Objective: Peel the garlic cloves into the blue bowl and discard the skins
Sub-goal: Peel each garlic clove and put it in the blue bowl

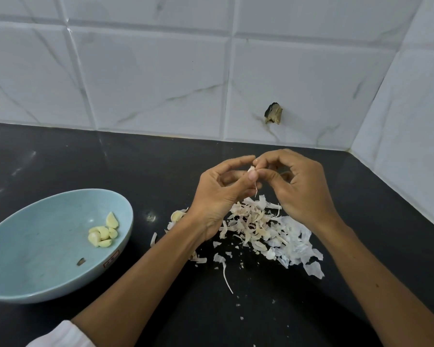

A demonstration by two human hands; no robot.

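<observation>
**Clove pinched between both my hands above the skins**

Head view: I hold one small garlic clove [251, 169] up off the black countertop [161, 166], toward its back edge where the white tiled wall [148, 78] begins. My left hand [218, 194] pinches the clove between thumb and curled fingers. My right hand [298, 189] pinches the clove's upper end with thumb and forefinger, its other fingers curled loosely. A thin strip of skin [256, 190] hangs down from the clove.

Directly under my hands a loose heap of papery skins [261, 226] lies on the countertop, spreading toward its right edge. Just beside my left wrist lies another clove [176, 216], partly hidden.

The blue bowl [23, 259] sits toward the left of the countertop, well apart from the heap. Several peeled cloves [102, 234] lie together on its right inner side, and a small dark scrap [81, 261] lies nearer its front rim.
</observation>
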